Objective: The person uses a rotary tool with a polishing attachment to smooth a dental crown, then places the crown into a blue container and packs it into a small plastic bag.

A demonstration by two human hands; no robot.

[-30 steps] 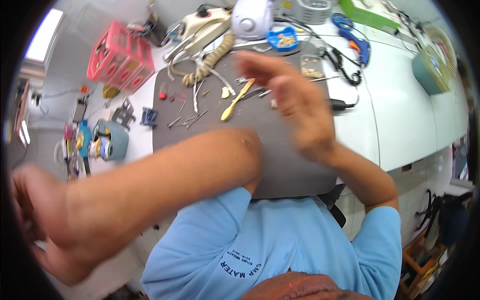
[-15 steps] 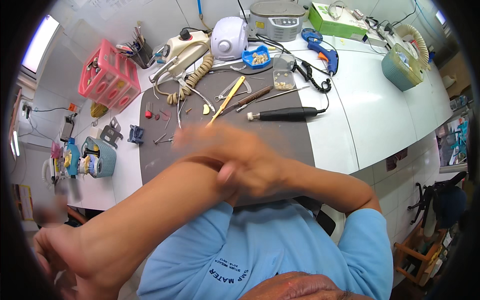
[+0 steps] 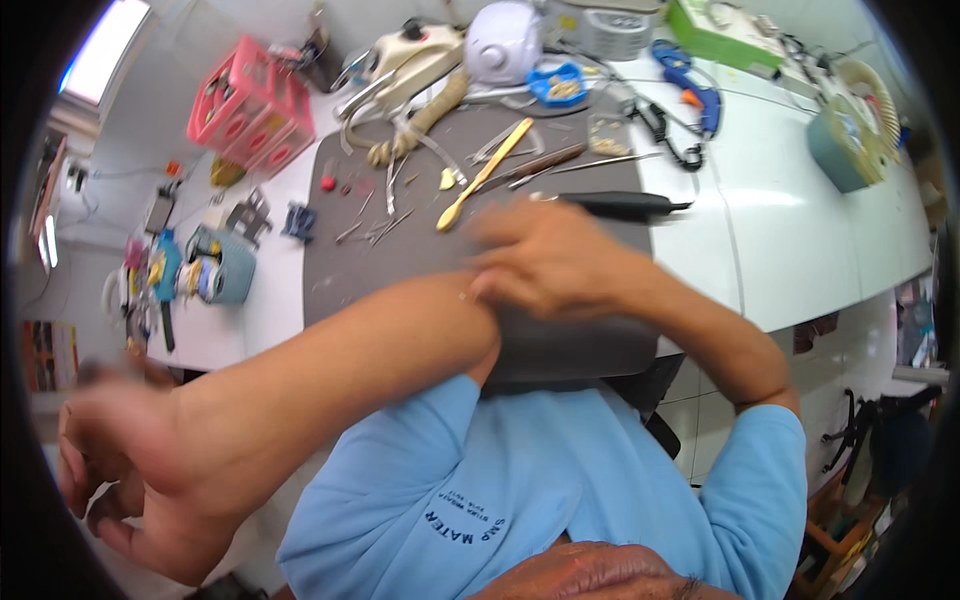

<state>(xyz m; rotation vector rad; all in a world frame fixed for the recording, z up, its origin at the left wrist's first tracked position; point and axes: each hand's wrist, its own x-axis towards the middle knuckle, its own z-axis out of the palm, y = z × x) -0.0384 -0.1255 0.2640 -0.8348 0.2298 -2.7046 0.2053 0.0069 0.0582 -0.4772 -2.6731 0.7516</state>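
My left forearm is bent up at the elbow, and my left hand (image 3: 140,480) is at the lower left, loosely bent, with gaps between its fingers and nothing visible in it. Across the mat, my right hand (image 3: 560,262) is at my left elbow, thumb against the skin. Its fingers are apart and slightly blurred, with no object in them. Just beyond lies a yellow-handled brush (image 3: 487,172), beside a brown-handled knife (image 3: 535,165) and a thin metal tool (image 3: 590,168). A black handpiece (image 3: 620,206) lies to the right, partly behind my right hand.
A grey mat (image 3: 590,345) covers the white table's middle. At the back stand pink drawers (image 3: 270,125), a white-purple machine (image 3: 503,45) and a blue tray (image 3: 557,86) of small pale pieces. A blue glue gun (image 3: 703,100) and a lidded basket (image 3: 845,150) are at right.
My right hand has drawn back from over my left forearm to the elbow's edge, uncovering the brush's lower end. The whole view has shifted, with the table contents appearing further right and higher.
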